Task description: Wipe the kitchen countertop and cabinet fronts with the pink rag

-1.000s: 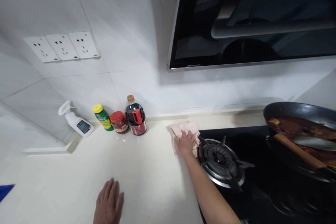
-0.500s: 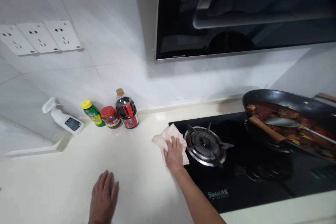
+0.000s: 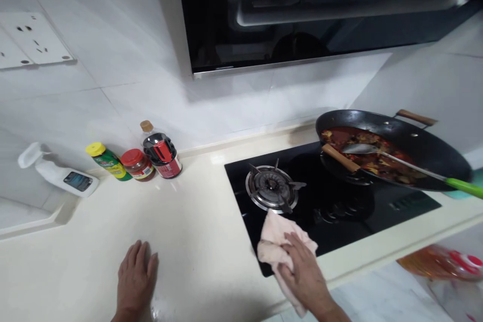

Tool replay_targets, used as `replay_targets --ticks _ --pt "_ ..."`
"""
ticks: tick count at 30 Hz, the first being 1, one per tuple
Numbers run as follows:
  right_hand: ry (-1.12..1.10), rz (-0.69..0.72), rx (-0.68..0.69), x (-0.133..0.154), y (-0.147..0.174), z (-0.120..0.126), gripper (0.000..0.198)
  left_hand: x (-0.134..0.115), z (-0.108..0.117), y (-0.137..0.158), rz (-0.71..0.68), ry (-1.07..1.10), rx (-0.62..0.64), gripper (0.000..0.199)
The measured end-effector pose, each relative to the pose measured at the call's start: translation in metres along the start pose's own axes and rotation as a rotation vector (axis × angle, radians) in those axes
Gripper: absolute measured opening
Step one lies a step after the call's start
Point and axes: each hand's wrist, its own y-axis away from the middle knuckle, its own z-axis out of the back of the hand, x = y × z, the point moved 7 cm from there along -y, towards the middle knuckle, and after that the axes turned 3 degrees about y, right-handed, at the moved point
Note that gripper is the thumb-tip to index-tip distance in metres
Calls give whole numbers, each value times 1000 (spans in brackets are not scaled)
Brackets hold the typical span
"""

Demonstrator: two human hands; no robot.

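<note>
Under my right hand [image 3: 302, 274] is a crumpled pale pink cloth [image 3: 277, 239], pressed on the front left corner of the black glass gas stove [image 3: 302, 226] and hanging past the counter's front edge. The fingers curl over the cloth and grip it. My left hand [image 3: 136, 274] rests flat on the white countertop [image 3: 196, 241], fingers stretched out, with nothing in it. Just behind the cloth is the left burner [image 3: 270, 186] with its metal pan supports.
A large wok [image 3: 411, 136] of red stew stands on the right burner, a green-handled spatula [image 3: 407, 161] in it. Along the wall stand a soy sauce bottle [image 3: 162, 153], a red-lidded jar [image 3: 138, 165], a green bottle [image 3: 109, 162] and a spray bottle [image 3: 62, 173]. An oil jug [image 3: 433, 263] is lower right.
My right hand has moved the cloth from beside the left burner towards the stove's front left corner. The view has shifted to the right. My left hand still rests on the counter.
</note>
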Motion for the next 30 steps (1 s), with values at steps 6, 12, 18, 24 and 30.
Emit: replay_targets --ticks 6,12,18,24,30 --pt "138 -157 -75 -78 -21 22 34 -3 2 -3 -1 -1 -2 67" --pt "169 -165 -50 -18 -2 11 41 -5 2 -4 36 -27 54 68" --pt "-40 59 168 106 30 -33 37 -6 4 -7 37 -36 45 67" --pt "-195 283 57 122 46 -33 41 -6 6 -13 0 -47 34 72" --pt "-66 -80 -138 -53 80 20 27 -9 5 -16 -2 -58 49 77"
